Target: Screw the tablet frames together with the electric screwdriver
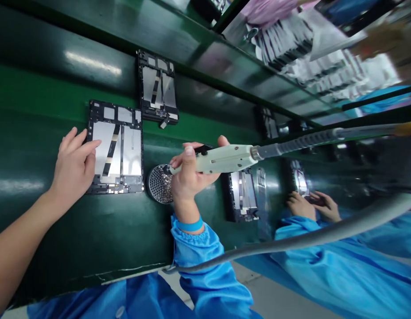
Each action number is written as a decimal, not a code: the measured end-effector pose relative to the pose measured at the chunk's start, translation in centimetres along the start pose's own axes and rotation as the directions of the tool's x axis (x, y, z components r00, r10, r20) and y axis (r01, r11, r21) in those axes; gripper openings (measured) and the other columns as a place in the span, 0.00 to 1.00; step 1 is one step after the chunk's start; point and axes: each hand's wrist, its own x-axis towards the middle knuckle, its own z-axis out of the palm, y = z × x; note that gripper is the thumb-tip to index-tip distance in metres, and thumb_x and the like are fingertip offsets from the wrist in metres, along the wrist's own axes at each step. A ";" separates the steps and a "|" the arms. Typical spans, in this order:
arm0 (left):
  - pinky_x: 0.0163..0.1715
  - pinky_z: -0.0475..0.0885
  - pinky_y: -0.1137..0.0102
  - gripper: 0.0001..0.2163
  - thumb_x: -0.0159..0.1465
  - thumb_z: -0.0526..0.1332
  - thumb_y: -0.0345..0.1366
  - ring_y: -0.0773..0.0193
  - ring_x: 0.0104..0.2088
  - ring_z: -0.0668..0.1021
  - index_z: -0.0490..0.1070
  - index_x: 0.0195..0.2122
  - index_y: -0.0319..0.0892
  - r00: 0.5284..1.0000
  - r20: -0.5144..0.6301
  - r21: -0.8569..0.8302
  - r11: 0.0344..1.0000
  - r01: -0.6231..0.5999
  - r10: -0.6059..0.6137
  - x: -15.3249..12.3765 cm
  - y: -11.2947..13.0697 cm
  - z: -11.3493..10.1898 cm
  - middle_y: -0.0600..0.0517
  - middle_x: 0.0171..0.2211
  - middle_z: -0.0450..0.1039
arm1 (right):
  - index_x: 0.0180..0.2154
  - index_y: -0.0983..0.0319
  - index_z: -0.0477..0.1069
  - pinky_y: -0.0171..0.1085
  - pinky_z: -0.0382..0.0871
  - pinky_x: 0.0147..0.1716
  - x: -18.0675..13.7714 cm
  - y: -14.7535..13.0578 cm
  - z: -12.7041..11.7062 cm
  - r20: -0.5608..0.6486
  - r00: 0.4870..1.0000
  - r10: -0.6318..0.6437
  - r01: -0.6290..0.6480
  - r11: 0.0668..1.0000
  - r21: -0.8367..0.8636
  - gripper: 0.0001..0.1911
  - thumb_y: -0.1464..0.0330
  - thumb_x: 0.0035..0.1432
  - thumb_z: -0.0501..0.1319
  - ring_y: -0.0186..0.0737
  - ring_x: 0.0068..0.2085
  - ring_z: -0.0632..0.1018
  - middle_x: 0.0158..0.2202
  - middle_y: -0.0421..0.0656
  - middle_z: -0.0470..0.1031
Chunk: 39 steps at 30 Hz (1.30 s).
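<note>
Bench: dark green glossy bench (42,221) running across the view, its near edge against the person's blue coat, with ceiling lights reflected along it
Writing: marks on the parts are too small and blurred to read
Left hand: the left hand (74,166) lies flat and relaxed, palm down, on the end of the tablet frame (121,150) that lies farther from the screw dish
Left fingers: the fingers (91,146) are stretched out and slightly apart, the tips resting on the silver plate, gripping nothing
Tablet frame: black-rimmed, open side up, silver plates crossed by a dark ribbon strip, lying mid-bench
Right hand: the right hand (188,175) is wrapped around the cream body of the electric screwdriver (225,158)
Right fingers: curled tight round the tool, thumb on top, fingertips showing past its far side
Electric screwdriver: held level above the bench, its tip over the screw dish (158,184); a ribbed cord (298,142) leaves its back end
Screw dish: round perforated metal dish, just beside the tablet frame's end and partly behind the right hand
Wrist: blue wristband (190,225) above a blue sleeve (208,270)
Second frame: a second frame (158,88) lies closer to the far edge
Third frame: a third frame (243,195) lies beyond the right hand, nearer the near edge
Hose: grey hose (308,239) sweeps across in front of the bench
Neighbour: a co-worker's hands (308,206) in blue sleeves rest together on another part farther along
</note>
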 end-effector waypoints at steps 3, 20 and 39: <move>0.72 0.67 0.35 0.19 0.77 0.51 0.35 0.37 0.75 0.66 0.81 0.59 0.45 1.000 0.014 0.010 1.000 -0.010 0.010 -0.6 0.3 0.0 0.43 0.70 0.72 | 0.62 0.52 0.61 0.33 0.71 0.19 0.0 0.1 0.0 -0.013 1.000 -0.009 0.009 1.000 -0.004 0.27 0.61 0.67 0.69 0.25 0.19 0.70 0.37 0.33 0.77; 0.68 0.73 0.47 0.24 0.74 0.58 0.43 0.42 0.69 0.72 0.69 0.70 0.48 1.000 -0.011 0.035 0.999 0.005 -0.005 -0.4 0.4 0.0 0.43 0.65 0.73 | 0.59 0.53 0.63 0.33 0.69 0.18 0.0 -0.6 0.1 0.004 1.000 -0.018 0.018 0.999 -0.033 0.26 0.59 0.65 0.71 0.26 0.18 0.69 0.35 0.31 0.77; 0.68 0.72 0.43 0.19 0.74 0.59 0.41 0.41 0.68 0.72 0.76 0.64 0.46 0.999 -0.025 0.007 0.999 -0.034 0.034 -0.2 0.5 0.1 0.43 0.65 0.74 | 0.55 0.54 0.65 0.33 0.69 0.18 -0.3 0.0 0.6 0.022 0.998 -0.055 0.055 0.998 -0.022 0.22 0.60 0.66 0.70 0.27 0.18 0.70 0.34 0.33 0.77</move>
